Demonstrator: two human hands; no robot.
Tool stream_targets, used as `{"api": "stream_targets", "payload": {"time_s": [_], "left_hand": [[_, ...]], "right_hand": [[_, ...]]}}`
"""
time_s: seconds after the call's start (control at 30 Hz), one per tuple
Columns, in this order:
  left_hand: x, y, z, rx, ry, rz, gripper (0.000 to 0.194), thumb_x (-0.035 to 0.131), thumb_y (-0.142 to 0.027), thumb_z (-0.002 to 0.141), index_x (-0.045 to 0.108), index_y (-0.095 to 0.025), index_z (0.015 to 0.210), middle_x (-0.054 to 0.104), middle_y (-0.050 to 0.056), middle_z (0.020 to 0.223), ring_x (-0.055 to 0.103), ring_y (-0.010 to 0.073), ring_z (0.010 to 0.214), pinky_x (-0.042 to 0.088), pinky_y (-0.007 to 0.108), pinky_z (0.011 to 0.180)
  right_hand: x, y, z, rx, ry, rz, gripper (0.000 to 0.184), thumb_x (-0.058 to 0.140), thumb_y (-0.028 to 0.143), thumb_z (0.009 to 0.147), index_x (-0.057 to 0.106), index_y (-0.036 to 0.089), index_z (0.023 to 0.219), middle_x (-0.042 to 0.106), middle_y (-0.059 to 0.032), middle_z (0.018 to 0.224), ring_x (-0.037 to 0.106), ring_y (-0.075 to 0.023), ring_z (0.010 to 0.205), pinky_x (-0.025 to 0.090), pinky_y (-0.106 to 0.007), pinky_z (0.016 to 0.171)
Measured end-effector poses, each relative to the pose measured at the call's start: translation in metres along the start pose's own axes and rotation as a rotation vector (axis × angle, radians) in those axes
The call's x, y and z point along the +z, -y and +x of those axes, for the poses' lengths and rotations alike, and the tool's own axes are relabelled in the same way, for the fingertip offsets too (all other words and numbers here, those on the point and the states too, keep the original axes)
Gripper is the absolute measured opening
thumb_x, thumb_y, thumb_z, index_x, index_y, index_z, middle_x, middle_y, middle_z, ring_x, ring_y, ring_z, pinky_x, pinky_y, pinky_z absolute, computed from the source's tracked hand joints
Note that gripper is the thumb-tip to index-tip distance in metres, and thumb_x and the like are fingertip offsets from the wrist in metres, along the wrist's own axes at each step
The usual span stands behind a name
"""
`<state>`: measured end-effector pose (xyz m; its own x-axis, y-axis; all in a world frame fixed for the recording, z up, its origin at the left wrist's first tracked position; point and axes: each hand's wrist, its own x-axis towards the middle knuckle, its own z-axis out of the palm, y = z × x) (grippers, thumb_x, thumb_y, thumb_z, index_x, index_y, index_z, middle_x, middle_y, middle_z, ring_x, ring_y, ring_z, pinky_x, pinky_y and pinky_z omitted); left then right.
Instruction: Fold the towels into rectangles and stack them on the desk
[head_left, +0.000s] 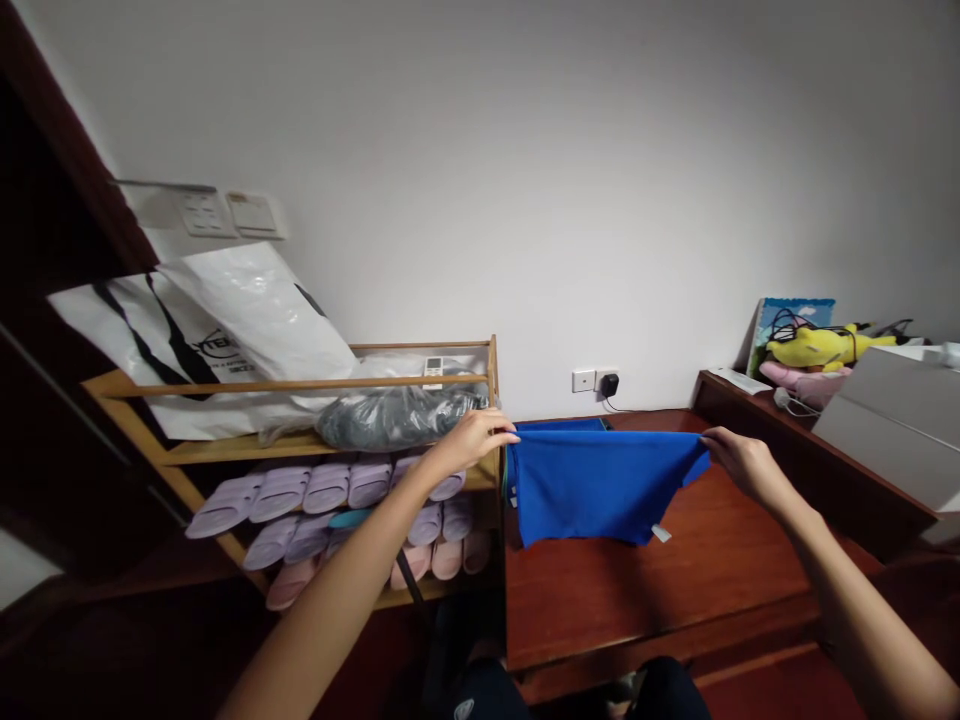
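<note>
A blue cloth [600, 485] with a small white tag at its lower right is stretched between my two hands, its top edge nearly straight. My left hand [480, 437] pinches its upper left corner beside the shoe rack. At the upper right corner, my right hand [739, 458] pinches the fabric over the desk. The cloth hangs in front of the reddish-brown wooden desk [585, 605]. Behind it, partly hidden, a flat blue thing [566, 425] lies near the wall.
On my left stands a wooden shoe rack [180, 455] with lilac and pink slippers, a white bag [247, 320] and an air-conditioner remote [433, 372] on it. A raised ledge at right bears a yellow plush toy [814, 347] and a white box [892, 425]. A black plug [609, 384] sits in the wall socket.
</note>
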<state>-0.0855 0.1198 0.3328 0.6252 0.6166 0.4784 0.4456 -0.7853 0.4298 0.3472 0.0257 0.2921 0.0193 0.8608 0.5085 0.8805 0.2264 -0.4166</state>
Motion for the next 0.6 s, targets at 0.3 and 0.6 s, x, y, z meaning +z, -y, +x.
{"api": "stream_targets", "payload": {"time_s": [0.3, 0.6], "left_hand": [[-0.053, -0.078, -0.04, 0.008, 0.181, 0.107, 0.024, 0.048, -0.037, 0.09, 0.064, -0.02, 0.082, 0.06, -0.001, 0.077, 0.053, 0.0127, 0.073, 0.039, 0.023, 0.069], [0.004, -0.004, -0.039, -0.311, 0.427, -0.149, 0.025, 0.067, -0.042, 0.072, 0.065, -0.018, 0.068, 0.057, -0.006, 0.063, 0.049, 0.0104, 0.061, 0.031, 0.021, 0.057]], "right_hand": [[-0.061, 0.024, -0.048, -0.01, 0.022, -0.076, 0.034, 0.049, 0.054, 0.083, 0.061, 0.024, 0.093, 0.067, -0.0022, 0.072, 0.062, -0.0158, 0.063, 0.047, -0.025, 0.059], [0.007, 0.005, -0.022, 0.083, 0.447, 0.113, 0.033, 0.043, 0.049, 0.087, 0.059, 0.022, 0.079, 0.059, 0.0018, 0.058, 0.053, -0.0121, 0.052, 0.04, -0.023, 0.053]]}}
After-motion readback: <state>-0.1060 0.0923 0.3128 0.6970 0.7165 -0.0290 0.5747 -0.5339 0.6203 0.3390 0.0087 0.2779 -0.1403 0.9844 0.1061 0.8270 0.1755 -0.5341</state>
